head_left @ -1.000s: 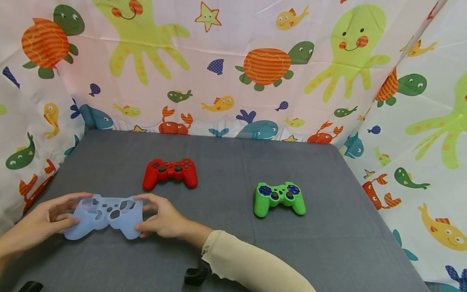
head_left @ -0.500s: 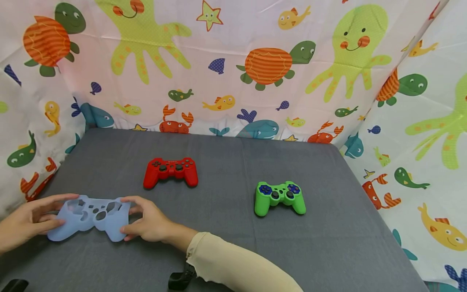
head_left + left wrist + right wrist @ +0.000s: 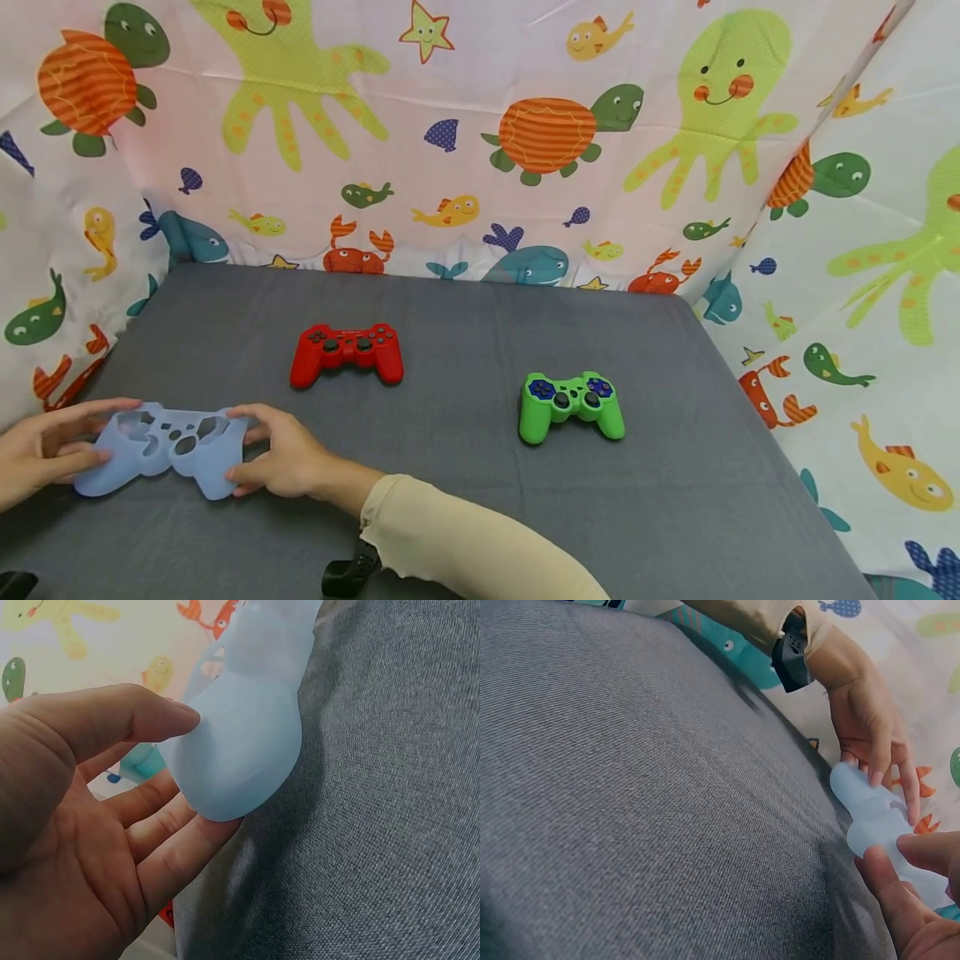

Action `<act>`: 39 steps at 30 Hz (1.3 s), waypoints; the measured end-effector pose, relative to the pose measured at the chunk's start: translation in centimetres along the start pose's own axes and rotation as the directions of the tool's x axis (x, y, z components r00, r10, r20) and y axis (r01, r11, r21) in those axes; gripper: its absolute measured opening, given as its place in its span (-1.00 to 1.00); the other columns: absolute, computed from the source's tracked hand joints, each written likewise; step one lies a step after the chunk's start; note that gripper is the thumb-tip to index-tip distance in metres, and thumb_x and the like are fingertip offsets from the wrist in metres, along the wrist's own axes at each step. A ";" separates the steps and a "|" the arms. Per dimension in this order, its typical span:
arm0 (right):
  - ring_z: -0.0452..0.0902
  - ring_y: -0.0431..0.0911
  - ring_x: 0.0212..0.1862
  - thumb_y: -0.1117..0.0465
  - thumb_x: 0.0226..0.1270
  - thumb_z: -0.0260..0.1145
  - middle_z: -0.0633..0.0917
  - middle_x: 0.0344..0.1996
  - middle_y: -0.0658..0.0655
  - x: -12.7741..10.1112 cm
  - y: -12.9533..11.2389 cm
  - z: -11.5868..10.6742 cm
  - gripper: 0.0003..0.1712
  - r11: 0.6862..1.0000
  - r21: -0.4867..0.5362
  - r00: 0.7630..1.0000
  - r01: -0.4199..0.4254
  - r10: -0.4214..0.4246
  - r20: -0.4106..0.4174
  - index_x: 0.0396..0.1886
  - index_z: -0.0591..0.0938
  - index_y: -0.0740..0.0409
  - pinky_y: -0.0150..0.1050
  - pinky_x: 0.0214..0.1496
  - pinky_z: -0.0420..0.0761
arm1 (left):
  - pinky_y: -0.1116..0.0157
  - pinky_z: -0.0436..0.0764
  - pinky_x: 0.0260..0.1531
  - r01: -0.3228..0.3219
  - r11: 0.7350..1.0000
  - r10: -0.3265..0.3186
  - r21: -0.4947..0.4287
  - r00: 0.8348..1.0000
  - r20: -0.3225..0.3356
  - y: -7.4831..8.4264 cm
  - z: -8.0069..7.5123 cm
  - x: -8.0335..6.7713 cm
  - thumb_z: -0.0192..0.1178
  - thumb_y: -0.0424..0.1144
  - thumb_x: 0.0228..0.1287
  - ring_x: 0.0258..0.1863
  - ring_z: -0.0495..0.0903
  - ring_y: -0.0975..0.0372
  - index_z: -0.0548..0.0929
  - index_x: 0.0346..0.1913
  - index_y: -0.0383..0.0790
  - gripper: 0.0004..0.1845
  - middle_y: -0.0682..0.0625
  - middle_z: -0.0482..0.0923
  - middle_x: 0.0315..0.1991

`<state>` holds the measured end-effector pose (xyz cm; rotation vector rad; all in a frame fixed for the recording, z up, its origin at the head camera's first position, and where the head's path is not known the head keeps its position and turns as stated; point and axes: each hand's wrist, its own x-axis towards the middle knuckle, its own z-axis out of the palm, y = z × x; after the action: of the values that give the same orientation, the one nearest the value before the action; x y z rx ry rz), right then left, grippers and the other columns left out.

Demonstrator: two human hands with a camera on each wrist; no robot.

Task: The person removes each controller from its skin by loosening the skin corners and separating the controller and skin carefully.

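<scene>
Left hand: the left hand (image 3: 41, 458) is pinching the left end of the skin (image 3: 161, 446), with the thumb on top and the fingers underneath, as the left wrist view (image 3: 82, 825) is showing.
Right hand: the right hand (image 3: 281, 454) is pinching the right end of the skin between the thumb and the fingers; the sleeve (image 3: 465, 546) is running back toward the person.
Skin: the pale blue, soft skin is lying low at the near left part of the table (image 3: 675, 500), between the two hands; I cannot tell if it is resting on the cloth or is just above it.
Long axis: the skin is stretching left to right, so each hand is taking one end of it, and its two grip ends are pointing toward the person.
Direction from the hands: the skin is lying directly between them, touching both; neither hand is nearer than the other.
Red pad: the red pad (image 3: 347, 353) is lying farther back, behind the right hand and apart from it.
Green pad: the green pad (image 3: 570, 405) is lying well apart, to the right of the right hand.
Backdrop: a curtain (image 3: 480, 133) with sea animals is hanging around the table.
</scene>
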<state>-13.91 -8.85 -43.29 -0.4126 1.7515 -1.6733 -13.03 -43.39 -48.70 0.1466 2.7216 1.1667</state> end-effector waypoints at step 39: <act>0.55 -0.31 -0.54 0.23 0.34 0.41 0.68 -0.32 -0.14 -0.1 0.2 -1.2 -0.34 0.927 -0.375 1.000 0.005 -0.017 -0.027 0.40 0.44 -0.12 -0.45 -0.43 0.56 | 0.43 0.56 -0.38 0.019 0.979 -0.027 0.205 0.999 0.036 -0.2 0.2 0.4 0.28 -0.01 0.41 -0.09 0.41 0.67 0.23 0.49 -0.44 -0.19 -0.59 0.33 0.29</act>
<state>-14.56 -7.89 -43.54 -0.5712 2.1001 -1.3519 -13.38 -43.27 -49.02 0.1627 2.7964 0.8660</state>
